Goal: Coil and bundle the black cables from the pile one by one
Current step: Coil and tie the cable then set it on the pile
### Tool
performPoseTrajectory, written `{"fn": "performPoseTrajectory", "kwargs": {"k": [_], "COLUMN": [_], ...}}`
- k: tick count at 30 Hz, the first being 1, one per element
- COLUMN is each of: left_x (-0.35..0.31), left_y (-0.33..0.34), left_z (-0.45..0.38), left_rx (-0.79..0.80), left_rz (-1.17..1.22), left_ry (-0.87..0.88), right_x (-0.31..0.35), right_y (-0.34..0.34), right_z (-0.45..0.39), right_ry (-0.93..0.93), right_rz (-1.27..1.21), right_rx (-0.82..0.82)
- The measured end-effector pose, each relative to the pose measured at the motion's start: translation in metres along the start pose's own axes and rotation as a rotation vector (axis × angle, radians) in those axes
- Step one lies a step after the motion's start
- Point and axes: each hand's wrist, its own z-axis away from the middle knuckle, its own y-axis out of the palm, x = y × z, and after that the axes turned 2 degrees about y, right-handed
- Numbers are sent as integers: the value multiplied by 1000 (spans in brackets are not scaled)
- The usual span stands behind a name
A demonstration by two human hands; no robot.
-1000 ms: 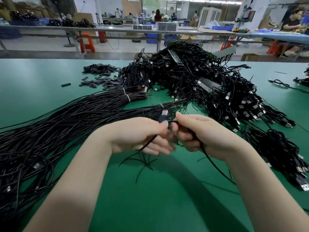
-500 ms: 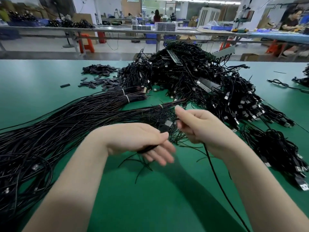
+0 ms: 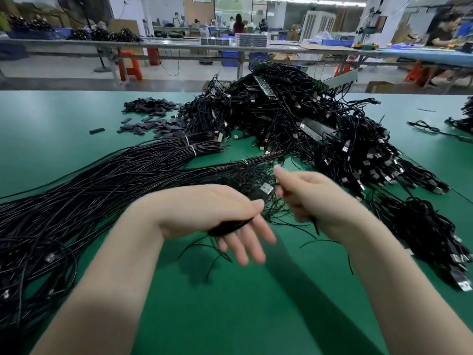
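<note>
We see two hands over the green surface (image 3: 256, 316), both blurred. The left hand (image 3: 212, 213) has one black cable (image 3: 230, 226) looped in it, pinned between thumb and palm, while its other fingers (image 3: 249, 245) stretch out straight. One USB plug (image 3: 266, 188) of that cable sticks up just beyond the thumb, between the two hands. The right hand (image 3: 314, 198) is curled, index finger raised, and pinches a strand of the same cable, which trails down below the wrist; how tightly it grips we cannot tell through the blur.

The pile (image 3: 307, 129) of tangled black cables sits just beyond the hands, centre to right, its plugs too many and too tangled for us to count. To the left lie long straight cable bundles (image 3: 102, 180); we count three white ties (image 3: 193, 150) binding them near their far ends. A small heap of coiled cables (image 3: 419, 226) lies to the right of the right forearm. A scatter of short dark pieces (image 3: 148, 116) lies at the far left of the pile, with one piece (image 3: 96, 130) apart from the rest. A few loose thin wires (image 3: 204, 252) lie on the surface under the left hand.

We can read no brand, label or writing anywhere.
</note>
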Motion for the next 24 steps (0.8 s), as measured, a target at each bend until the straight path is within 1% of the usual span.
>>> {"fn": "performPoseTrajectory", "kwargs": {"k": [1,2,3,4,6,7,8,9,11,12,13,15,16,17,19,22,24], "left_x": [2,3,4,2,-2,-4,-6,-8,-12,-12,-12,-12,-11,-9,-6,-4,-4], "left_y": [3,4,5,4,0,-2,-4,-4,-1,0,1,2,2,1,0,-1,-4], "left_z": [-8,-16,-22,-24,-24,-22,-19,-16,-13,-12,-12,-13,-13,-13,-14,-14,-12], "left_rx": [-123,-270,-388,-456,-484,-474,-461,-462,-470,-459,-435,-364,-325,-298,-280,-325,-358], "left_rz": [31,151,326,509,810,915,979,992,951,948,972,1043,1067,1077,1071,1020,973], "left_ry": [1,40,106,189,350,409,445,453,414,395,384,391,399,403,392,362,340], "right_x": [6,12,18,22,23,22,19,15,9,7,5,6,7,8,6,5,5], "right_y": [-1,1,4,9,20,26,31,35,36,36,35,33,32,33,35,38,40], "right_z": [3,6,10,14,20,21,20,18,13,11,10,9,8,8,5,2,0], "right_ry": [-50,-110,-169,-217,-256,-239,-198,-157,-112,-97,-74,-21,-15,-18,-7,68,115], "right_rz": [-28,-44,-55,-59,-15,34,80,115,164,135,31,-289,-407,-457,-475,-523,-535], "right_rx": [-11,-6,17,62,212,286,316,295,202,194,238,378,414,421,397,362,299]}}
